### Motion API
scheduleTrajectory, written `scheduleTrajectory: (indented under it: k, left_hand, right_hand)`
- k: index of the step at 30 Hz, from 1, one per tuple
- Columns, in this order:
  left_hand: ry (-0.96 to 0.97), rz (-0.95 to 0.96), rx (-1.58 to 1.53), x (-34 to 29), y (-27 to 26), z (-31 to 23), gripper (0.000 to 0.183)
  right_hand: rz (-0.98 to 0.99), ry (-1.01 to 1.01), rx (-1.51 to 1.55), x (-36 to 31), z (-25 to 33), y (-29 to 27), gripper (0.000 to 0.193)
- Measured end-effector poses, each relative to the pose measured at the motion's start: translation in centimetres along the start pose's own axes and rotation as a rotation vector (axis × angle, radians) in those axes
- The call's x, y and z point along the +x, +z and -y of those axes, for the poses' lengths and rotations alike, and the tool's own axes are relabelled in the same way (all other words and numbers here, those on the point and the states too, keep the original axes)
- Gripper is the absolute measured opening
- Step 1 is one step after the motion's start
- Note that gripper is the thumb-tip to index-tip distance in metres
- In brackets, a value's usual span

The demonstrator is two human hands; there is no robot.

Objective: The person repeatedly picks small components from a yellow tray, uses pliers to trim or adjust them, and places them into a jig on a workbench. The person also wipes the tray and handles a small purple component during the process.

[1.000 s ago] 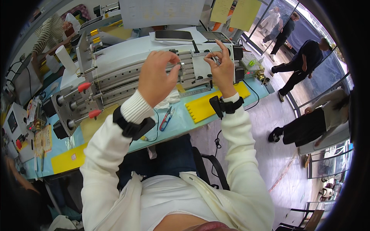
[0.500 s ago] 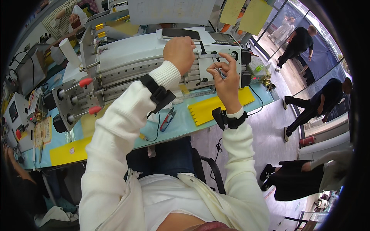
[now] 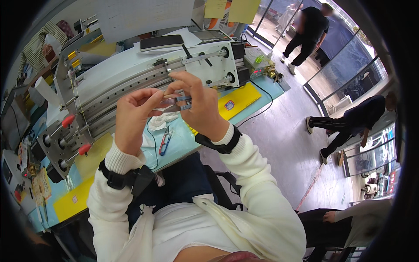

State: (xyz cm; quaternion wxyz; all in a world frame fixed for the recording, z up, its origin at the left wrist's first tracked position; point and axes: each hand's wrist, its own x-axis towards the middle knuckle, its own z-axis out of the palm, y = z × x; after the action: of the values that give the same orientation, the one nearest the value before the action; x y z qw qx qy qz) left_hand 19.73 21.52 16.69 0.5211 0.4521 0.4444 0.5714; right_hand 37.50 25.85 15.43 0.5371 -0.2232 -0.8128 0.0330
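My left hand [image 3: 134, 114] is raised over the near side of a long metal machine, thumb and fingers pinched. What lies in that pinch, if anything, is too small to make out. Close against it, my right hand [image 3: 198, 107] is closed on small metal snips [image 3: 185, 105], whose blades point toward the left fingertips. Behind both hands run the rails of the machine [image 3: 102, 101], with a white end plate [image 3: 214, 65] on the right. Crumpled white tissue [image 3: 162, 119] shows beneath the hands, and a red-and-blue hand tool [image 3: 165, 140] lies on the light blue table mat.
A dark phone [image 3: 161, 42] rests on white paper behind the machine, near a control box [image 3: 211, 36]. Two red-tipped handles [image 3: 84, 149] stick out at the machine's left end. Yellow strips [image 3: 244, 101] lie along the table. Several people stand or walk on the right.
Both hands have left the machine's right end and come together nearer me, the snips still in my right hand. The view has shifted, so the machine appears farther left.
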Motion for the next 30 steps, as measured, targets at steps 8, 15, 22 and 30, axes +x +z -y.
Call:
scheduleTrajectory:
  k: [8, 15, 22, 30]
  left_hand:
    - [-0.105, 0.022, -0.101, -2.9, -2.7, -0.8, 0.019]
    - [0.028, -0.008, -0.166, -5.6, -2.9, 0.2, 0.021]
    - [0.006, -0.014, -0.206, -7.2, -4.3, -0.7, 0.02]
    - [0.016, 0.029, -0.219, -8.4, -5.5, -0.7, 0.021]
  right_hand:
    - [0.083, -0.15, -0.079, 1.0, 3.2, -0.1, 0.055]
    - [0.119, -0.002, 0.139, 0.5, 4.8, 1.4, 0.075]
    - [0.151, 0.039, 0.369, 0.7, 5.3, 2.7, 0.071]
    - [0.22, 0.02, 0.431, 1.0, 6.6, 3.7, 0.061]
